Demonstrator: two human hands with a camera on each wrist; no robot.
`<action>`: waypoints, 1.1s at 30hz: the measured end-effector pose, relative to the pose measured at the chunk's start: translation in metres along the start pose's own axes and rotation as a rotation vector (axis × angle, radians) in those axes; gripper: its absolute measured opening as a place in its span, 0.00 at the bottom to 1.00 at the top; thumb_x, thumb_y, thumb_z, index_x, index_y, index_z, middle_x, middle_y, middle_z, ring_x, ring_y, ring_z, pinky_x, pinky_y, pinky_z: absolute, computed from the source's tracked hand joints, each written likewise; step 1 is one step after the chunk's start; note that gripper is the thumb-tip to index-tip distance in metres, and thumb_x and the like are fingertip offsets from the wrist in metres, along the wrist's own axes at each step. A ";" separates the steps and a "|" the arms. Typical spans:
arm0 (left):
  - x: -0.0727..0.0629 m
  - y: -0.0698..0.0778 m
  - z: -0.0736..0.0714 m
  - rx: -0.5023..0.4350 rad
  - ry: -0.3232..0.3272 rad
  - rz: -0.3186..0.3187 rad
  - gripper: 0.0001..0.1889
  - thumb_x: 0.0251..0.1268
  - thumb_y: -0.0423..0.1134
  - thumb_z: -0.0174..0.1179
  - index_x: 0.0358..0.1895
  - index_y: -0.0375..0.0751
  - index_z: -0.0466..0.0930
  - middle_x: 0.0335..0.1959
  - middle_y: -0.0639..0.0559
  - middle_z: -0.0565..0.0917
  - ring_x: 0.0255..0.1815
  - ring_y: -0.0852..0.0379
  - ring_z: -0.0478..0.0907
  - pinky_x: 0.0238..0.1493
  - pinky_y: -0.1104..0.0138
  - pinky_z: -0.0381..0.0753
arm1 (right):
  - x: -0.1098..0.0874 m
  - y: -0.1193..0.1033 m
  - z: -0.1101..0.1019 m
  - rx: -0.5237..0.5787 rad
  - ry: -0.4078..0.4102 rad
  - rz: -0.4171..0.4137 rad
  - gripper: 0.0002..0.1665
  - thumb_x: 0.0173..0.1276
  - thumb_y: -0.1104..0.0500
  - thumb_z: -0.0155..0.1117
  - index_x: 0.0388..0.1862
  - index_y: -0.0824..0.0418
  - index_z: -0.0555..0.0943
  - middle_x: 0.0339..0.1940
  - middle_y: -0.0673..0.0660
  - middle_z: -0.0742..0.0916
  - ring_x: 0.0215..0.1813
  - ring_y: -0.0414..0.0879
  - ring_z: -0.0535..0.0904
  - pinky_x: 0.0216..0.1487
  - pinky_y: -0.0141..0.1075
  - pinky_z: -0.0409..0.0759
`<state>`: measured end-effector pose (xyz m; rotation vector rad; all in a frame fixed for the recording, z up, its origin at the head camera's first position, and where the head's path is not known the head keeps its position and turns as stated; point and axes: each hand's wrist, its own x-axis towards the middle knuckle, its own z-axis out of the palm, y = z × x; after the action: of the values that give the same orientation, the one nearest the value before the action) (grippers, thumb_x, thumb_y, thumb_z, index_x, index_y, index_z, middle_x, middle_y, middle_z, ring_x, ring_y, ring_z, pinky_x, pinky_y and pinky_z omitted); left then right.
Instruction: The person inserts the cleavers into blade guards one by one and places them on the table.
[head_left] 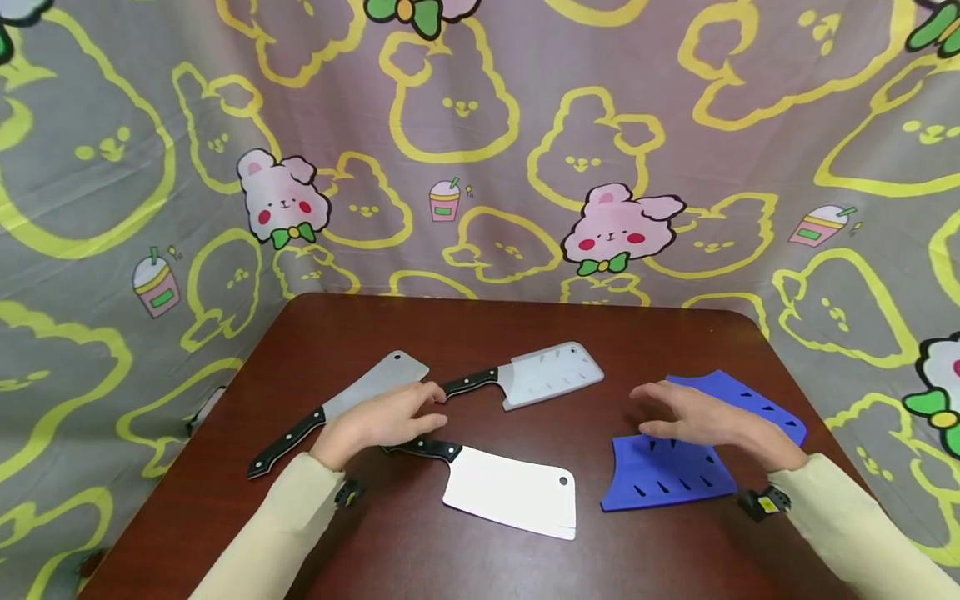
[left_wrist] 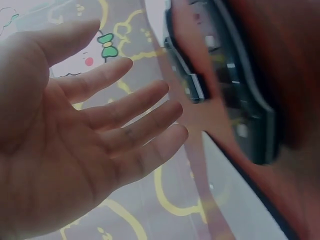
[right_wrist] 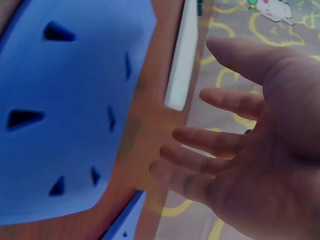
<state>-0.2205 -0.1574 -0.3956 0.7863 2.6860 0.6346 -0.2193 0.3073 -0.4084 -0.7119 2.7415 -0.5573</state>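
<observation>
My left hand (head_left: 386, 417) hovers with loosely spread fingers among three cleavers, holding nothing; its palm is empty in the left wrist view. Left of it lies a bare-bladed cleaver (head_left: 375, 379). A second cleaver (head_left: 472, 382), its blade inside a translucent white cover (head_left: 555, 375), lies behind. The front cleaver (head_left: 510, 492) has a bright white-looking blade, and the hand partly hides its black handle (head_left: 431, 448). My right hand (head_left: 690, 414), fingers relaxed and empty, is over two blue blade covers with small slots: a nearer one (head_left: 667, 475) and a farther one (head_left: 750, 404), both partly hidden by it.
Everything lies on a dark reddish-brown table (head_left: 360, 321) with rounded far corners. A patterned cloth (head_left: 510, 167) with yellow outlines and pink rabbits hangs behind and along both sides. A dark wrist device (head_left: 767, 502) sits by the right cuff.
</observation>
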 end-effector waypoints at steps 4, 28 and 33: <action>-0.008 -0.005 0.008 -0.013 -0.031 -0.035 0.21 0.68 0.46 0.61 0.59 0.40 0.73 0.54 0.42 0.80 0.54 0.48 0.79 0.56 0.53 0.77 | -0.008 0.005 0.002 -0.012 -0.042 -0.010 0.40 0.64 0.42 0.68 0.68 0.62 0.69 0.66 0.65 0.76 0.67 0.66 0.71 0.60 0.62 0.72; -0.023 -0.013 0.031 0.198 -0.008 -0.058 0.19 0.59 0.40 0.69 0.54 0.43 0.80 0.45 0.47 0.77 0.46 0.51 0.74 0.49 0.56 0.75 | -0.038 0.008 0.015 0.050 -0.329 0.154 0.60 0.46 0.46 0.81 0.76 0.53 0.60 0.78 0.73 0.54 0.75 0.76 0.47 0.60 0.72 0.62; -0.023 -0.014 0.032 0.192 0.002 -0.093 0.18 0.58 0.38 0.70 0.51 0.43 0.81 0.44 0.46 0.76 0.46 0.50 0.72 0.48 0.55 0.75 | -0.036 0.007 0.019 0.010 -0.294 0.146 0.62 0.44 0.47 0.82 0.76 0.56 0.60 0.77 0.73 0.55 0.75 0.76 0.49 0.60 0.70 0.63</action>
<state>-0.1960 -0.1700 -0.4275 0.7006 2.7966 0.3595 -0.1850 0.3259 -0.4229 -0.5373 2.4887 -0.3982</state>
